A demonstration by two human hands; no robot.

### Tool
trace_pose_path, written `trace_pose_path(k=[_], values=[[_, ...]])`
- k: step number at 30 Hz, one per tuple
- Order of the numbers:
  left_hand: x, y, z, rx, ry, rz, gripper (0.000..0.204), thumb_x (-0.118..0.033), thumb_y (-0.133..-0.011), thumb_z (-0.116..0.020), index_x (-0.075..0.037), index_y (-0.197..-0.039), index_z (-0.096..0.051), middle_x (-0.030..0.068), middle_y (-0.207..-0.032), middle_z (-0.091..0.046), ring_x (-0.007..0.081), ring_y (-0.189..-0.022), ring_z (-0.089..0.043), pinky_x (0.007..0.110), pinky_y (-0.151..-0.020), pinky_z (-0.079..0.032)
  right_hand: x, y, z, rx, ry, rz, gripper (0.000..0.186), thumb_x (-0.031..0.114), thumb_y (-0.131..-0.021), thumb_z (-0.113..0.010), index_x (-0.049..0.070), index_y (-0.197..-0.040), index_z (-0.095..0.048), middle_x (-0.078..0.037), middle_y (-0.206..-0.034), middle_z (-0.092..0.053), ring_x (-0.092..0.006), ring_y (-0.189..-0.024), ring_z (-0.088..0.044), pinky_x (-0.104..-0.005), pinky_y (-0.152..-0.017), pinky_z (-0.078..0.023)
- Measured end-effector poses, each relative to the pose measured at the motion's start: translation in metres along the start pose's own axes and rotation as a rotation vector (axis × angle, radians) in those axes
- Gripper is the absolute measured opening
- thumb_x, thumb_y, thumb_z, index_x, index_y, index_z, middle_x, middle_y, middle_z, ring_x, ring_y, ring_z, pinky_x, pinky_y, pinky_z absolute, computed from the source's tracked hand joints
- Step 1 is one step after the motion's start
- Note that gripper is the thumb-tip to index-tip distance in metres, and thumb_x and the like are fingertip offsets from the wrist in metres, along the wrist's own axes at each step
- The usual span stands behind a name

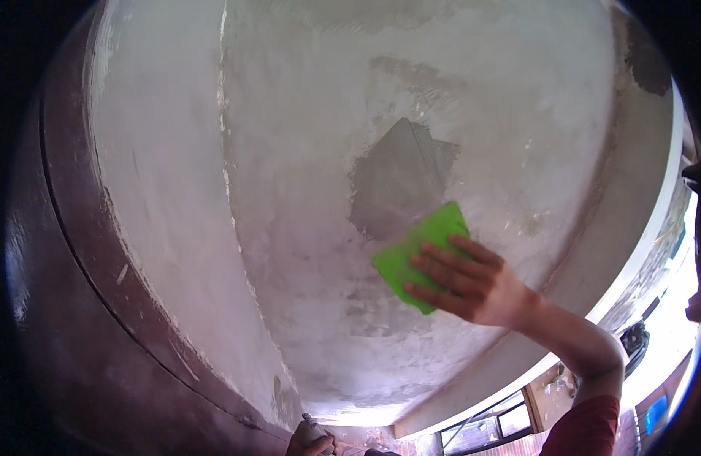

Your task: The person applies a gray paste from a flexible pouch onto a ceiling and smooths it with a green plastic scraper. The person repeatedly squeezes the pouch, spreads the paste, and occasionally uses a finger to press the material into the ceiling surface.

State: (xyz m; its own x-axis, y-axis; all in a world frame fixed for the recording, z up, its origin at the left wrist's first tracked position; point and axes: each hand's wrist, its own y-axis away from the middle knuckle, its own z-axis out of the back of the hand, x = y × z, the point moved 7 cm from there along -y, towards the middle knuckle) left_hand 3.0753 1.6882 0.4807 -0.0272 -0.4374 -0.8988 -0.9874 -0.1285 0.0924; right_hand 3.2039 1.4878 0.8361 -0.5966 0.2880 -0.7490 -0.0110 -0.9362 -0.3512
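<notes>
Just right of centre in the frame, the right hand (pixel 483 287) holds a thin green spreader (pixel 402 262), its grip narrow on the sheet and the fingers laid across its face. The spreader is at a pale plastered surface (pixel 312 167), just below a darker grey patch (pixel 396 178) near the middle. At the bottom edge, left of centre, the left hand (pixel 320 447) has its grip around a greyish lump (pixel 310 431). A window (pixel 510 420) shows at lower right.

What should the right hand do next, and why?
Probably sweep the scraper in the right hand up across the dark patch: a line runs through it and its left edge looks ragged.
</notes>
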Motion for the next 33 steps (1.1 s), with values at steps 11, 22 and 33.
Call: trace_pose_path(k=[11,22,33], values=[[-0.006,-0.006,-0.013,0.125,-0.084,0.046,0.032,-0.008,-0.085,-0.065,-0.007,-0.112,-0.049,0.0035,-0.077,-0.059,0.0114,-0.069,-0.058,0.026,-0.064,-0.047,-0.069,-0.054,-0.01,-0.197,0.196,-0.321,0.053,0.006,-0.081,-0.057,0.017,-0.133,-0.056,-0.012,-0.137,-0.054,-0.0292,-0.127,-0.052,-0.0475,-0.104,-0.043],[-0.007,0.0,-0.02,0.094,-0.04,0.098,0.036,-0.009,-0.083,-0.067,-0.006,-0.115,-0.049,0.0032,-0.082,-0.061,0.0132,-0.071,-0.06,0.028,-0.066,-0.049,0.049,-0.011,-0.062,0.077,-0.132,-0.244,0.051,0.018,-0.083,-0.058,0.008,-0.133,-0.053,-0.021,-0.134,-0.053,-0.0357,-0.125,-0.051,-0.053,-0.1,-0.043],[-0.013,-0.012,-0.037,0.172,-0.1,0.175,0.034,-0.009,-0.084,-0.067,-0.008,-0.114,-0.05,0.0025,-0.077,-0.06,0.0119,-0.066,-0.059,0.026,-0.063,-0.048,-0.065,-0.073,0.002,-0.277,0.16,-0.358,0.051,0.005,-0.079,-0.057,0.007,-0.13,-0.057,-0.012,-0.133,-0.057,-0.0274,-0.124,-0.055,-0.0452,-0.102,-0.045]])
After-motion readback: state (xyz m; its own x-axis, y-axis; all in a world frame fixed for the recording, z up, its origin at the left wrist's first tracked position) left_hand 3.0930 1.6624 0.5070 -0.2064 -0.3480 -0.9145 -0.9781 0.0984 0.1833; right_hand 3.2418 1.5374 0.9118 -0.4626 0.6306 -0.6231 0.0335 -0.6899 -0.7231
